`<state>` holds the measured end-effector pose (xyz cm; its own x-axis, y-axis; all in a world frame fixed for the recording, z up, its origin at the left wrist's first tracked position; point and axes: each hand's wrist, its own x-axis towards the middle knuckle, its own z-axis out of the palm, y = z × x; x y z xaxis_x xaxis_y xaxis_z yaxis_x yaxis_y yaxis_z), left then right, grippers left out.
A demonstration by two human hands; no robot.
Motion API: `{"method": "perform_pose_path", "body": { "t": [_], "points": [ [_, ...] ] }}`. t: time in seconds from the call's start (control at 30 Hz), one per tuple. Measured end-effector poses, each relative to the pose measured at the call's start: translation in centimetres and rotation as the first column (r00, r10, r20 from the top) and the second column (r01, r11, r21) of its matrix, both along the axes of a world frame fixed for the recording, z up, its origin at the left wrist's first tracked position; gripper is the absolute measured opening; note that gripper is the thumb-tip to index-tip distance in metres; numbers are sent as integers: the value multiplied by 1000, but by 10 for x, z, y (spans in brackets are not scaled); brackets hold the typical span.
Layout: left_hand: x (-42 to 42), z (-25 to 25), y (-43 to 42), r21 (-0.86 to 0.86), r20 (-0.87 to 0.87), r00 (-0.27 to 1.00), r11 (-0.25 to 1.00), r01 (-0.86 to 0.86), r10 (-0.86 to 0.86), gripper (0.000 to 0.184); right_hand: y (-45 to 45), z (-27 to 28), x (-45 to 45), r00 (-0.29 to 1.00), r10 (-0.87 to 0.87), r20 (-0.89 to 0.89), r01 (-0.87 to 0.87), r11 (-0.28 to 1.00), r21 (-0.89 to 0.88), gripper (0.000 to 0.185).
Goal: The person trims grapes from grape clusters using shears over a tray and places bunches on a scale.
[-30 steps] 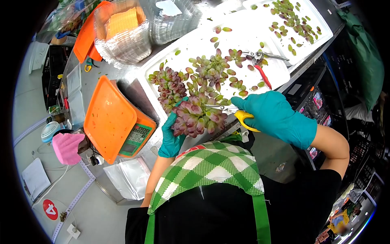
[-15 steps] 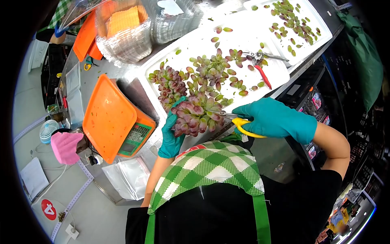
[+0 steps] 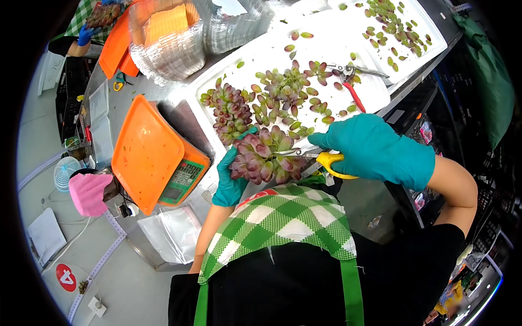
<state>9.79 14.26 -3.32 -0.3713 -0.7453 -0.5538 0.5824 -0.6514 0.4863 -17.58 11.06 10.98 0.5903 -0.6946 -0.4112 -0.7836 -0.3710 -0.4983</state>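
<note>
My left hand (image 3: pixel 230 179), in a teal glove, is closed around a purple-green succulent cluster (image 3: pixel 266 157) at the tray's near edge. Yellow-handled scissors (image 3: pixel 330 161) are in my gloved right hand (image 3: pixel 372 149), and their blades reach in among the leaves of that cluster. Whether the blades are fully together I cannot tell. Just beyond, in the white tray (image 3: pixel 209 81), lie another long succulent cluster (image 3: pixel 229 111), a greener one (image 3: pixel 285 84) and loose leaves. Red-handled pruning shears (image 3: pixel 353 89) rest at the tray's right side.
An orange scale (image 3: pixel 149 157) stands left of the tray. Behind it are stacked clear plastic boxes (image 3: pixel 168 54). A second white tray (image 3: pixel 435 43) holds many leaves at far right. Clear plastic bags (image 3: pixel 171 233) lie near my left forearm. At upper left, another person's blue-gloved hand (image 3: pixel 86 35) holds a succulent.
My right hand has shifted slightly right and up, and the scissors' handles and blades sit at a different angle in the cluster. The other person's container has given way to a succulent in view.
</note>
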Motion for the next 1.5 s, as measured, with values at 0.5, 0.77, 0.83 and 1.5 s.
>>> {"method": "perform_pose_path", "body": {
  "t": [0.5,0.77,0.83,1.5],
  "points": [
    [-3,-8,1,-2,-61,998,1000,19,-19,52,2,-3,0,989,149,6,-146,979,-140,16],
    [-3,-9,-2,69,-104,990,993,-92,99,50,6,-4,7,999,18,-44,-21,997,-76,36],
    [-2,-12,-2,76,-121,986,992,-104,113,49,8,-4,6,999,5,-54,-13,990,-143,38],
    [-1,-10,3,68,-61,997,997,-45,49,45,12,-7,4,973,137,-186,-172,967,-190,43]
  ]
}}
